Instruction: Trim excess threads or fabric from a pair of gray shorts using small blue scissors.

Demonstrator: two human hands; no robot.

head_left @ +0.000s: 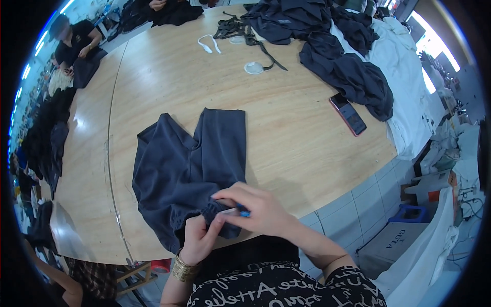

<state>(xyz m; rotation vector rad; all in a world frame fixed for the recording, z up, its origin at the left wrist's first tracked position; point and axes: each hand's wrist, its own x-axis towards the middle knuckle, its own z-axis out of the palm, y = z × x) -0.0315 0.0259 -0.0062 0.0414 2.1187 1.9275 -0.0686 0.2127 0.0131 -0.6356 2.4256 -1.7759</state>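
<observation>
Dark navy shorts lie on the wooden table in front of me, legs pointing away and the gathered elastic waistband near my body. My left hand, with gold bangles at its wrist, is closed on the waistband, its fingers partly hidden in the cloth. My right hand is closed around small blue-handled thread snips. Their pale blade points left at the waistband, close by my left thumb. Whether the blade touches the cloth I cannot tell.
A phone lies at the table's right, beside piled dark garments and white cloth. Farther back are a white cord, dark straps and a round clear disc. Another person handles dark cloth at the far left.
</observation>
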